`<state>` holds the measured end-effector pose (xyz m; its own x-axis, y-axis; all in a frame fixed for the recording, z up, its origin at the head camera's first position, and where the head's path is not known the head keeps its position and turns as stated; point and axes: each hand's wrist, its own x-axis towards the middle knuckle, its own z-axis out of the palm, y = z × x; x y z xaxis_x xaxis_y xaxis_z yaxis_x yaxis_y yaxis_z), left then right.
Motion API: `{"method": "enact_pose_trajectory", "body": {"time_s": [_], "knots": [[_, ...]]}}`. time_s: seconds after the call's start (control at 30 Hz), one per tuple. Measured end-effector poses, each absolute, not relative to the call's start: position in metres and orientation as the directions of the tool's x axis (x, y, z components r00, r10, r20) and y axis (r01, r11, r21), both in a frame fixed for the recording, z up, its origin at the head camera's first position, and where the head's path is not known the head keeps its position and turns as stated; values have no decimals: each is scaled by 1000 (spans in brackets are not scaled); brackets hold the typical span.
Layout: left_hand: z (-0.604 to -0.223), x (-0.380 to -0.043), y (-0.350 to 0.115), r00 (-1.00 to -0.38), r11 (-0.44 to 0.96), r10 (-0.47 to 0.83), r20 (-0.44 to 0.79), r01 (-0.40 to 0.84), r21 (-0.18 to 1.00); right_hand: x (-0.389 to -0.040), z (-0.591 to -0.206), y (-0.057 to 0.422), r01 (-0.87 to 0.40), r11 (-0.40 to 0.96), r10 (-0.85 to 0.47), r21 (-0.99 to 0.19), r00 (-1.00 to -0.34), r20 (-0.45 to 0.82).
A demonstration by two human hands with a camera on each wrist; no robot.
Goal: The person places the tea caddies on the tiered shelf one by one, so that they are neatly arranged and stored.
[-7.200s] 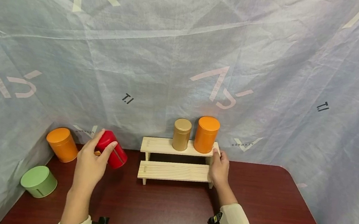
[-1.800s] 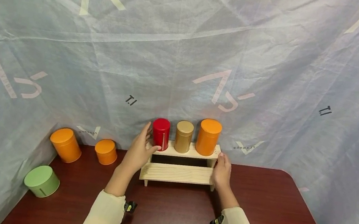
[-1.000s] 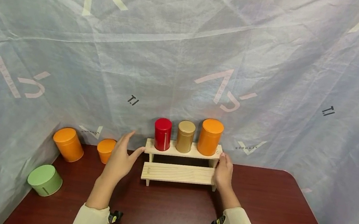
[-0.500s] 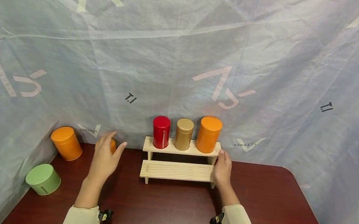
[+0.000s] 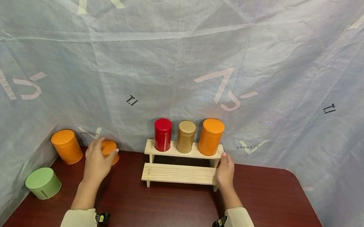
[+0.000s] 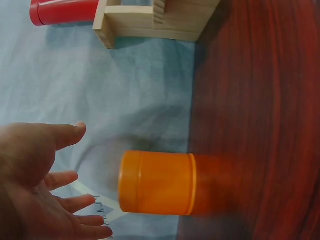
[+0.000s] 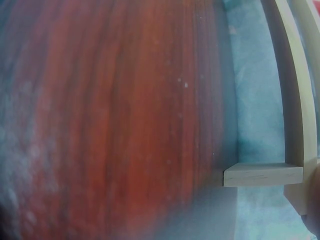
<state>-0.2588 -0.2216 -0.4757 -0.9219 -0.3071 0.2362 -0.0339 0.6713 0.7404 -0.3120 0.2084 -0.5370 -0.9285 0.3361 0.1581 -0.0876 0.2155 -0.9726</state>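
Note:
My left hand (image 5: 97, 165) is beside a short orange tin (image 5: 109, 147), partly hiding it in the head view. In the left wrist view, the spread fingers (image 6: 70, 202) and raised thumb stand apart from that tin (image 6: 157, 182). My right hand (image 5: 225, 172) grips the right end of a two-step wooden display rack (image 5: 178, 174); in the right wrist view only a sliver of this hand shows at the edge. On the rack's upper step stand a red tin (image 5: 162, 135), a gold tin (image 5: 185, 137) and a tall orange tin (image 5: 211, 137), all upright.
Another orange tin (image 5: 67, 147) and a low green tin (image 5: 43, 183) stand on the left of the dark red-brown table (image 5: 167, 220). A grey cloth (image 5: 160, 68) hangs behind the table and down both sides.
Seven seconds ago my left hand held the red tin; it now stands on the upper step, released. That hand has moved left to the short orange tin. My right hand stays on the rack.

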Motion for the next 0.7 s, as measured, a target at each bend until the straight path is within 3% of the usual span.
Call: {"method": "enact_pose_trajectory", "body": {"time_s": [0.47,0.7], "knots": [[-492,-267,-231,-939,615,-322,120,-111,780,-314,-536,209,-94,156,355,-983,-924,144],[-499,-273,-234,-945,584,-314,95,-114,804,-322,-535,205,-182,-279,350,-943,-933,77]]}}
